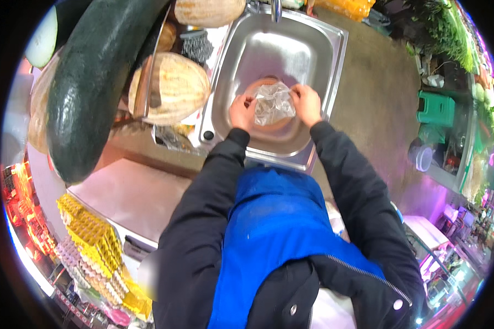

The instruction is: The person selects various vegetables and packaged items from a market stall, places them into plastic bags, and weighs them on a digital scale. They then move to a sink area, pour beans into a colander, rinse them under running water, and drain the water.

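A crumpled clear plastic bag (275,105) spans the gap between my two hands, over a stainless steel sink (253,45). My left hand (242,112) pinches the bag's left edge between thumb and fingers. At the opposite edge, my right hand (307,105) grips the plastic the same way. Beneath the bag, a round orange-brown bowl or basin (258,83) shows in the sink; the bag hides most of its inside. A metal faucet (276,11) reaches over the sink's far rim.
Left of the sink lie a cut pale-ribbed squash (181,88), a steel wool scrubber (196,47) and a large dark green winter melon (92,82). A long blade (150,78) stands by the squash. Yellow egg trays (92,230) are stacked lower left. A green plastic container (436,109) sits to the right.
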{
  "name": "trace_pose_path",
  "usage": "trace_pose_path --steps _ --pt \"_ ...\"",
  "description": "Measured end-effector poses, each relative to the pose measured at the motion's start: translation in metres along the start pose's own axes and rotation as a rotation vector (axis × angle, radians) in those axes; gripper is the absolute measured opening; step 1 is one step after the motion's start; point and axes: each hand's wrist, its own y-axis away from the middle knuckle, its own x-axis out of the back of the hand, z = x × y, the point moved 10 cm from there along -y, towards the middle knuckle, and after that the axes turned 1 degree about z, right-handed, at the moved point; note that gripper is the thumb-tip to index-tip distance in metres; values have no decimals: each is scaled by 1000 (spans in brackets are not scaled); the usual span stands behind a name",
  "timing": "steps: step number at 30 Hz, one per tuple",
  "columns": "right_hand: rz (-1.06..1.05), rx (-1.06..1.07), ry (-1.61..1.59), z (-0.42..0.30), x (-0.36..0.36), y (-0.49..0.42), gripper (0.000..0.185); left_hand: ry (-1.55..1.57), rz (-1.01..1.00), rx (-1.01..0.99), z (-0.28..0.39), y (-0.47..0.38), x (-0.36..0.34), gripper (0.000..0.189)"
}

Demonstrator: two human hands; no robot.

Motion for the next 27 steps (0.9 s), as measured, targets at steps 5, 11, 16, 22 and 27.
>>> trace_pose_path --steps 5,11,16,22,27 --pt "-69 49 85 -7 1 12 13 -76 -105 68 2 -10 -6 18" --pt "-1 -147 -216 27 28 12 15 402 -367 264 3 -17 -23 10" --pt "-120 -71 167 25 -11 32 16 -147 -160 39 9 -17 -30 14" --pt "-85 -126 -5 23 -26 58 46 106 -243 -97 77 36 -57 14" --pt "3 -253 -244 33 -8 57 31 -18 117 -482 158 125 -6 9"
